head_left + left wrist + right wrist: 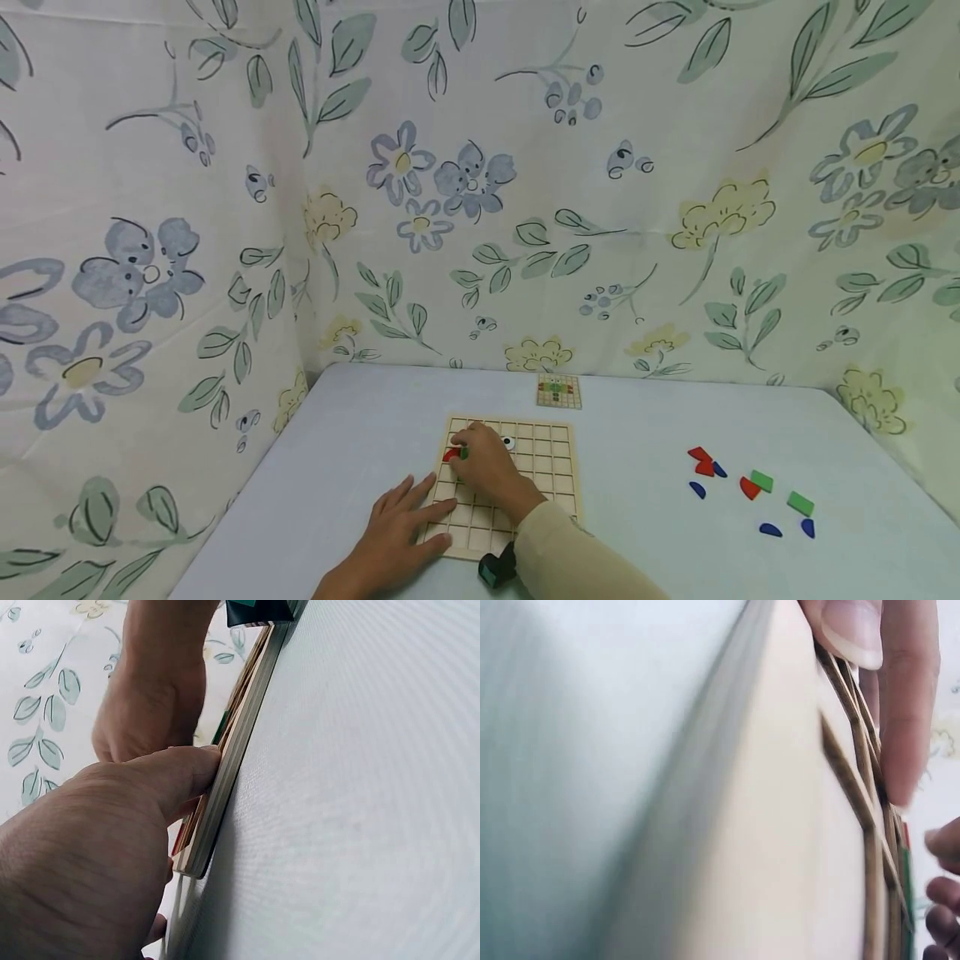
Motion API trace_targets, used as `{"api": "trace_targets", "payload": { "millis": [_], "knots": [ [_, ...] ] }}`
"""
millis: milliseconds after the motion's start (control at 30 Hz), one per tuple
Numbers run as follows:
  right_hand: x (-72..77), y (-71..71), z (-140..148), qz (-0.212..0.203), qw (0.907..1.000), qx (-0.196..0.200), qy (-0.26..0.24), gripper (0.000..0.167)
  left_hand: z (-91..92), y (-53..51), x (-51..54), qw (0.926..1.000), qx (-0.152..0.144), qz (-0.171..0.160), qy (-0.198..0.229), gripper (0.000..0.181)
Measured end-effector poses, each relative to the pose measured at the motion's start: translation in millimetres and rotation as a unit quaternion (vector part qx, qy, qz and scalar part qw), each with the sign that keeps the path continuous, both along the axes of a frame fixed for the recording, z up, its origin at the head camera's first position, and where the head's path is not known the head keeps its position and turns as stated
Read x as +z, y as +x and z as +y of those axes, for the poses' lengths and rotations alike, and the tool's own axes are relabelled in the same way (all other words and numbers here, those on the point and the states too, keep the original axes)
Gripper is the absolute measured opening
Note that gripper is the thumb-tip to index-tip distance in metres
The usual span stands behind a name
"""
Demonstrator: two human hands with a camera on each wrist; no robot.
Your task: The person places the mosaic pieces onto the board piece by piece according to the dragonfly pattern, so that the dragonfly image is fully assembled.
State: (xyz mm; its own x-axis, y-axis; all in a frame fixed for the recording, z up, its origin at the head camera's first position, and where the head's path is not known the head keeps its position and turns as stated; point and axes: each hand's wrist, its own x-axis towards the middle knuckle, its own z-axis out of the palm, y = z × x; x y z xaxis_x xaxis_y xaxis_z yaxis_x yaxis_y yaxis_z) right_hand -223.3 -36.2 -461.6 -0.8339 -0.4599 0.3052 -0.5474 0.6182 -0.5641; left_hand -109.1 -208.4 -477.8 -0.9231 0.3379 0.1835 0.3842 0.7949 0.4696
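A square wooden grid board (pixel 557 492) lies on the table. Over its upper left part is my right hand (pixel 487 462), fingers bent down and thumb below them. Between thumb and forefinger shows a green piece (pixel 463 452), mostly covered by the hand. Just left of it, a red piece (pixel 451 455) sits on the board. A white round piece with a black dot (pixel 507 442) lies right of the knuckles. My left hand (pixel 401 529) spreads over the board's lower left edge. In the left wrist view its thumb (pixel 187 765) rests against the board's side.
Loose red pieces (pixel 750 488), green pieces (pixel 800 503) and blue pieces (pixel 771 530) are scattered on the table at the right. A small pattern card (pixel 558 390) lies behind the board. Flower-printed cloth (pixel 525 208) hangs around the back and sides.
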Motion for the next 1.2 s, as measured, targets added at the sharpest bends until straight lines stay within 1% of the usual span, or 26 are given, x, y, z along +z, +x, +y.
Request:
{"api": "trace_targets", "payload": {
  "millis": [67, 133, 267, 433, 533, 633, 733, 833, 1000, 1100, 1200],
  "knots": [
    [6.8, 0.9, 2.4, -0.004, 0.9997, 0.009, -0.022, 0.023, 0.0, -0.1, 0.0, 1.0, -0.001, -0.001, 0.001, 0.046],
    [16.9, 2.7, 5.9, -0.012, 0.9987, 0.017, -0.046, 0.025, -0.2, -0.3, 0.0, 1.0, -0.001, -0.004, 0.003, 0.047],
    [43.7, 9.7, 17.3, -0.012, 0.9948, 0.032, -0.096, 0.025, -0.7, -1.2, -0.4, 0.9999, -0.004, -0.011, 0.005, 0.048],
    [77.0, 24.0, 39.0, 0.023, 0.9904, 0.047, -0.128, 0.025, -1.2, -0.7, -0.5, 0.9999, -0.008, -0.01, 0.01, 0.048],
    [91.9, 33.2, 53.9, 0.042, 0.9886, 0.049, -0.136, 0.026, -0.8, -0.3, -0.2, 0.9999, -0.011, -0.007, 0.011, 0.048],
    [103.1, 41.0, 68.9, 0.06, 0.9876, 0.043, -0.139, 0.028, -0.3, -0.6, 0.4, 0.9999, -0.009, -0.011, 0.006, 0.048],
    [112.1, 47.6, 83.5, 0.081, 0.9853, 0.043, -0.145, 0.03, 0.2, -1.1, 0.3, 0.9998, -0.001, -0.019, -0.001, 0.049],
    [116.7, 53.7, 99.1, 0.105, 0.9816, 0.045, -0.153, 0.032, 1.0, -1.5, -1.2, 0.9997, 0.004, -0.022, -0.006, 0.049],
    [118.1, 61.9, 124.4, 0.144, 0.9762, 0.042, -0.157, 0.036, 1.6, -1.9, -2.1, 0.9996, 0.01, -0.026, -0.007, 0.05],
    [118.4, 65.2, 138.5, 0.163, 0.9744, 0.03, -0.152, 0.037, 1.7, -2.1, -1.4, 0.9995, 0.013, -0.028, -0.009, 0.05],
    [118.9, 67.6, 153.6, 0.179, 0.9729, 0.011, -0.146, 0.038, 1.8, -1.8, -1.1, 0.9994, 0.014, -0.029, -0.011, 0.049]
  ]
}}
